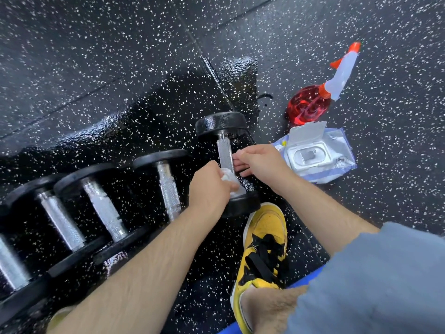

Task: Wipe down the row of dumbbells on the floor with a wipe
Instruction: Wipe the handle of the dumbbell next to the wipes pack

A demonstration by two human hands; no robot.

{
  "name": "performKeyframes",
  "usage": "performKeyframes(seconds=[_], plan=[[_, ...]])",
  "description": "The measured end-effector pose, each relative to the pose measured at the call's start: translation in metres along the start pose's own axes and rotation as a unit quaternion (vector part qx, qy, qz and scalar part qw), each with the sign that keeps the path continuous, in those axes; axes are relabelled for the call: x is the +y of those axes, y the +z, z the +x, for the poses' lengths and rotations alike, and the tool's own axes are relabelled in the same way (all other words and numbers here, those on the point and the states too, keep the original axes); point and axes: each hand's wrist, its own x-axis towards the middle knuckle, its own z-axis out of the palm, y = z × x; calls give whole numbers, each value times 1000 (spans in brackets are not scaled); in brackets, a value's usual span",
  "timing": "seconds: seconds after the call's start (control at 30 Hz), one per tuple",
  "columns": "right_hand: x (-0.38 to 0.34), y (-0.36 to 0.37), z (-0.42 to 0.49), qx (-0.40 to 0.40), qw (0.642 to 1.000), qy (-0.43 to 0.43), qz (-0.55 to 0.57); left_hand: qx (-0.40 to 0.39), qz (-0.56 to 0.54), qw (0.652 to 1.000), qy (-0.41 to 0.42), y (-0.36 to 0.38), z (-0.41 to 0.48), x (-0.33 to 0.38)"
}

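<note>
While your left hand (209,189) holds the wipe (228,180) bunched in curled fingers against the near end of the handle (224,150), your right hand (261,162) pinches that same handle from the opposite side, thumb above and fingers beneath.

Item: end dumbbell (221,122), rightmost of the row, on the floor (96,56). Its long axis runs away from you and slightly left; the near head sits just beyond your yellow shoe (265,247), the far head lies on a wet patch.

Relation that matters: the bare stretch of handle lies ahead of your left hand, up the axis. Your left hand is nearer the near head; your right sits a little farther along, beside the path. A stroke forward would likely need the right hand to give way or shift to a head.

Item: remaining dumbbells (103,208), side by side to the left, handles roughly parallel, glistening.

Item: wipes pack (317,162), lid open, just right of your right hand.

Item: spray bottle (305,107), red, beyond the pack.
</note>
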Motion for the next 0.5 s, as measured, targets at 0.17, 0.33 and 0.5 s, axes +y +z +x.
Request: performKeyframes(seconds=[0.17,0.33,0.5], plan=[[1,2,-4,-1,1000,-10,-18,59,-53,995,59,-8,10,9],[1,4,-6,-27,997,-34,-57,71,-59,993,67,-13,8,7],[-5,12,-21,99,962,-62,-248,56,-21,996,59,-6,-2,-14]])
